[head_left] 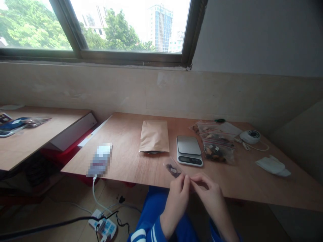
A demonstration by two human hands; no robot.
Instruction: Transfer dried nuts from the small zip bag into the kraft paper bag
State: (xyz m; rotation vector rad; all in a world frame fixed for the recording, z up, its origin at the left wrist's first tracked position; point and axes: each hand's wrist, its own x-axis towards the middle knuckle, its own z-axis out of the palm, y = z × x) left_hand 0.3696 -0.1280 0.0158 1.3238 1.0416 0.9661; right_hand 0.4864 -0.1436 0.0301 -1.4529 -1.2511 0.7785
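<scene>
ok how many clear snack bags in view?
At least 4: one small clear bag pinched between left hand and right hand at the table edge, and about three overlapping in the pile right of the scale. More may be hidden underneath.

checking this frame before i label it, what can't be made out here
All in the head view:
- Small clear bag: contents only a dark blur; both hands' fingers cover its near end.
- Left hand and right hand: forearms cut off by the bottom edge.
- Phone: pixelated.
- Scale display: too small to read.
- Snack bags: contents too small to identify.
- Things on the left table: cut by the left edge.
</scene>
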